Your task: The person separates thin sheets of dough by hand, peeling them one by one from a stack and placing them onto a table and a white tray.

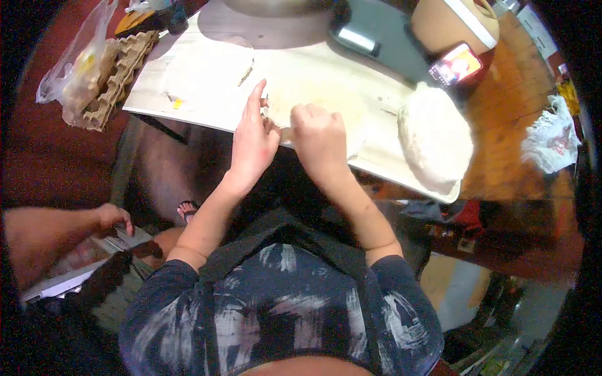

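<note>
My left hand (256, 138) is held edge-on over the table's near side, fingers stretched forward. Just right of it my right hand (320, 139) is closed in a fist, knuckles up. A short pale piece (286, 135) shows between the two hands and runs into the right fist; its kind is hidden. Under and beyond the hands lies a thin pale sheet that looks like dough (320, 97), washed out by glare. To the right rests a large rounded white mass, like dough (436, 138).
The light table (207, 34) holds a dark case-like object (370, 41) and a lit phone (456, 64) leaning near a tan container (454, 22). Egg cartons (122, 75) and a plastic bag (78, 72) are left. Another person's hand (115, 217) is lower left. A white crumpled bag (553, 135) lies right.
</note>
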The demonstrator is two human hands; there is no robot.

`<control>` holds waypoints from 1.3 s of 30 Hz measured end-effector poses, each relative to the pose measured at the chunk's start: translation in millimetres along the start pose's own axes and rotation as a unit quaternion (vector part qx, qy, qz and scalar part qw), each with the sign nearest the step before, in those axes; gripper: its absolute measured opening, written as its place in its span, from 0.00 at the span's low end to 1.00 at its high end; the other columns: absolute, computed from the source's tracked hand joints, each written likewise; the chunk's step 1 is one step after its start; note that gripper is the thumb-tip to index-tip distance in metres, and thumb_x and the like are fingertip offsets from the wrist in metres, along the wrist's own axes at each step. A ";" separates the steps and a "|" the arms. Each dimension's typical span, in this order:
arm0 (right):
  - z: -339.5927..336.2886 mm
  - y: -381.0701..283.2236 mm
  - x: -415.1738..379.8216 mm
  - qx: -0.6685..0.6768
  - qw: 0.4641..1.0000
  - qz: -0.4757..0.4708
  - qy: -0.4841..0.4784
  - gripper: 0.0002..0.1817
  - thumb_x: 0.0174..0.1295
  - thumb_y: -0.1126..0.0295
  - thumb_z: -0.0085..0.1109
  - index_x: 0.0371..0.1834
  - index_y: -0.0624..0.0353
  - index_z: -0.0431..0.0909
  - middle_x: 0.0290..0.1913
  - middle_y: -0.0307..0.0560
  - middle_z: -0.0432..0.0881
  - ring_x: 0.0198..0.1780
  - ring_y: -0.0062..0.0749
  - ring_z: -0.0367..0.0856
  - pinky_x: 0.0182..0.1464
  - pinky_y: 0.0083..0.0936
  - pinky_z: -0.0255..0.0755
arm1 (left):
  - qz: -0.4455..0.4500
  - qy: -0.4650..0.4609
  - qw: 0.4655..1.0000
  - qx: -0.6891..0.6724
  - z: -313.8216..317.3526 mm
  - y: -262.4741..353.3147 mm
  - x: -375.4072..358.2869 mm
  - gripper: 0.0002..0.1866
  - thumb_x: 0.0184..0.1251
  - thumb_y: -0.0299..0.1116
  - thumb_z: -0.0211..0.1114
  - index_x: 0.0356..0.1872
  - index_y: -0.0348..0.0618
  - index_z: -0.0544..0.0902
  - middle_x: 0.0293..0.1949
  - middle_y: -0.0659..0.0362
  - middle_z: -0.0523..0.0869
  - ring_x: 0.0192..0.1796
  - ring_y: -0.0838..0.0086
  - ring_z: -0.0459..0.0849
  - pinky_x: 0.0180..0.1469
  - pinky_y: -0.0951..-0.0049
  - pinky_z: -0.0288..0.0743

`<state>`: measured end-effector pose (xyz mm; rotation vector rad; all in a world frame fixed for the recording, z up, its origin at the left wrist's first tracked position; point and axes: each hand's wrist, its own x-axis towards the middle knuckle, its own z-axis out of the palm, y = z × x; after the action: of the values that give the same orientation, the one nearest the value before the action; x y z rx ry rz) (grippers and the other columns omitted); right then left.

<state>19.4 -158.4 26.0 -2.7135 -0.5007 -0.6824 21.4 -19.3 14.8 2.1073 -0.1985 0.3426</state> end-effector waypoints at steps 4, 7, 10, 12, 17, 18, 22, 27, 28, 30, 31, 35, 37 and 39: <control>-7.8 15.6 4.4 0.041 0.997 0.006 0.065 0.10 0.47 0.79 0.60 0.33 0.55 0.75 0.30 0.47 0.79 0.36 0.44 0.79 0.39 0.37 0.67 | -0.019 -0.027 0.999 -0.013 -4.7 6.1 2.1 0.43 0.50 0.16 0.58 0.73 0.41 0.56 0.50 0.48 0.76 0.33 0.67 0.80 0.39 0.67 0.78; -20.0 21.1 5.5 0.064 0.995 0.030 0.077 0.07 0.51 0.76 0.59 0.33 0.56 0.73 0.32 0.47 0.78 0.39 0.43 0.79 0.43 0.38 0.67 | -0.021 -0.031 0.999 0.009 -5.0 3.6 2.0 0.42 0.50 0.17 0.59 0.72 0.39 0.57 0.49 0.50 0.77 0.34 0.68 0.80 0.40 0.67 0.78; -27.6 22.0 3.8 0.083 0.991 0.070 0.084 0.10 0.48 0.81 0.58 0.34 0.58 0.78 0.36 0.49 0.82 0.40 0.46 0.80 0.44 0.39 0.69 | 0.005 -0.033 0.999 0.017 -3.0 0.2 3.2 0.40 0.51 0.20 0.60 0.71 0.38 0.60 0.51 0.50 0.78 0.36 0.65 0.81 0.43 0.65 0.78; -26.2 22.1 -0.5 0.078 0.991 0.065 0.089 0.10 0.48 0.81 0.58 0.35 0.57 0.78 0.36 0.48 0.82 0.40 0.46 0.79 0.43 0.39 0.69 | 0.063 -0.025 0.996 0.055 0.9 -4.8 7.4 0.36 0.53 0.23 0.61 0.68 0.36 0.64 0.51 0.48 0.79 0.41 0.59 0.83 0.46 0.63 0.78; -25.7 22.2 -4.4 0.048 0.994 0.051 0.086 0.11 0.48 0.78 0.60 0.37 0.55 0.78 0.35 0.46 0.81 0.39 0.44 0.80 0.42 0.36 0.68 | 0.065 -0.019 0.996 0.060 14.0 -6.0 24.7 0.33 0.55 0.24 0.60 0.67 0.35 0.67 0.48 0.41 0.82 0.46 0.49 0.83 0.49 0.58 0.77; -24.1 22.6 -3.2 0.024 0.996 0.051 0.076 0.12 0.48 0.77 0.61 0.38 0.54 0.77 0.35 0.45 0.81 0.39 0.43 0.80 0.42 0.36 0.67 | 0.070 -0.020 0.997 0.042 14.8 1.3 29.8 0.33 0.55 0.23 0.59 0.67 0.36 0.67 0.46 0.39 0.83 0.46 0.46 0.82 0.49 0.56 0.76; -18.8 20.0 2.9 -0.014 0.998 0.038 0.055 0.16 0.47 0.73 0.63 0.42 0.53 0.76 0.34 0.43 0.80 0.40 0.40 0.80 0.43 0.38 0.67 | 0.007 -0.092 0.993 0.075 11.6 33.4 26.0 0.36 0.54 0.19 0.56 0.69 0.38 0.65 0.45 0.38 0.83 0.44 0.43 0.82 0.47 0.52 0.76; -16.6 17.7 17.3 -0.046 0.996 0.043 0.059 0.06 0.54 0.70 0.56 0.35 0.53 0.77 0.33 0.43 0.82 0.39 0.36 0.83 0.45 0.37 0.68 | 0.162 -0.009 0.982 0.093 25.1 29.4 22.5 0.39 0.50 0.16 0.55 0.71 0.41 0.64 0.44 0.37 0.82 0.41 0.43 0.83 0.44 0.51 0.77; -16.5 22.1 17.3 -0.051 0.996 0.041 0.067 0.05 0.55 0.71 0.55 0.35 0.53 0.77 0.32 0.43 0.83 0.38 0.36 0.83 0.44 0.37 0.68 | 0.163 -0.007 0.982 0.095 23.7 29.6 22.2 0.39 0.50 0.16 0.55 0.71 0.41 0.64 0.44 0.37 0.82 0.41 0.43 0.83 0.44 0.51 0.77; -17.2 29.0 18.0 -0.056 0.995 0.039 0.074 0.05 0.55 0.71 0.54 0.34 0.53 0.77 0.32 0.43 0.84 0.37 0.36 0.83 0.44 0.37 0.68 | 0.106 -0.024 0.985 0.131 19.5 32.0 22.4 0.41 0.50 0.15 0.54 0.72 0.41 0.63 0.45 0.37 0.82 0.43 0.43 0.83 0.46 0.52 0.77; -17.5 32.1 18.1 -0.040 0.993 0.046 0.103 0.06 0.51 0.74 0.57 0.33 0.52 0.78 0.30 0.42 0.83 0.36 0.36 0.83 0.44 0.37 0.68 | 0.106 -0.024 0.985 0.131 19.7 27.4 24.4 0.41 0.50 0.15 0.54 0.72 0.41 0.63 0.45 0.37 0.82 0.43 0.43 0.83 0.46 0.52 0.77; -25.6 39.9 16.7 -0.036 0.990 0.087 0.109 0.10 0.48 0.77 0.58 0.33 0.50 0.80 0.30 0.42 0.83 0.37 0.37 0.83 0.44 0.37 0.68 | 0.141 0.006 0.984 0.105 21.1 15.3 28.7 0.41 0.50 0.13 0.52 0.72 0.40 0.63 0.44 0.38 0.82 0.46 0.44 0.82 0.49 0.52 0.76; -26.9 45.2 14.3 -0.043 0.989 0.081 0.119 0.08 0.51 0.75 0.57 0.34 0.52 0.78 0.30 0.43 0.84 0.37 0.37 0.84 0.44 0.37 0.68 | 0.138 0.009 0.985 0.108 20.2 14.3 28.5 0.40 0.50 0.13 0.52 0.72 0.40 0.63 0.43 0.38 0.82 0.46 0.44 0.82 0.49 0.51 0.76; -28.2 50.2 12.9 -0.049 0.988 0.074 0.129 0.06 0.54 0.73 0.55 0.34 0.53 0.77 0.31 0.44 0.84 0.37 0.37 0.84 0.44 0.38 0.67 | 0.122 0.012 0.986 0.109 19.1 9.0 29.9 0.39 0.52 0.13 0.52 0.71 0.39 0.64 0.44 0.38 0.82 0.47 0.45 0.82 0.49 0.52 0.76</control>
<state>38.9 -210.2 46.2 -2.6623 -0.2052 -1.0215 50.4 -40.5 22.0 2.2973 -0.4239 0.5559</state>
